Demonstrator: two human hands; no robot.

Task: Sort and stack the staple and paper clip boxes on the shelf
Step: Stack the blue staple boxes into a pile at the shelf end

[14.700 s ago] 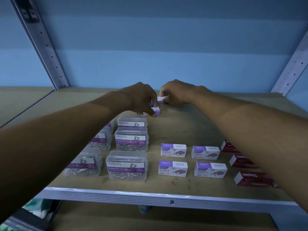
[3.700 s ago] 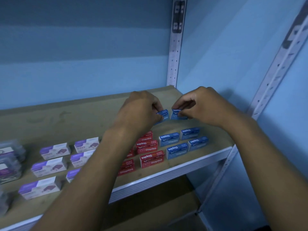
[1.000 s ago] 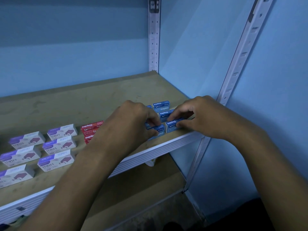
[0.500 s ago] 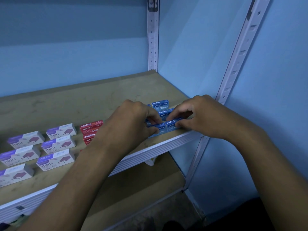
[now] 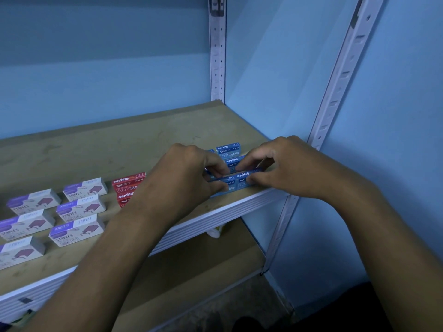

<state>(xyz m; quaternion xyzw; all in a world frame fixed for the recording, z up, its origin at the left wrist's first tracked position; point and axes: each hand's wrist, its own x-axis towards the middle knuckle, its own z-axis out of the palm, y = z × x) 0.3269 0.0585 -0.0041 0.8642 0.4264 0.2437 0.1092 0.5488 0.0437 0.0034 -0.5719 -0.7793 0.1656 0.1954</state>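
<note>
Blue staple boxes [image 5: 227,149] sit in rows at the right end of the shelf [image 5: 235,206], near its front lip, and my hands are on the front pair — long axes end to end, running roughly along the shelf edge. My left hand [image 5: 189,178] pinches the left box of the pair, largely hidden under it; my right hand [image 5: 282,168] pinches the right box [image 5: 243,176] by its long sides, both grips curled and closed. Judgement: each hand is right on its own box, neither nearer, so squaring them turns on sliding along that shared axis; red staple boxes [image 5: 128,182] and purple-and-white staple boxes [image 5: 84,189] lie further left.

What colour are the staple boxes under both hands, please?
Blue staple boxes, head view.
</note>
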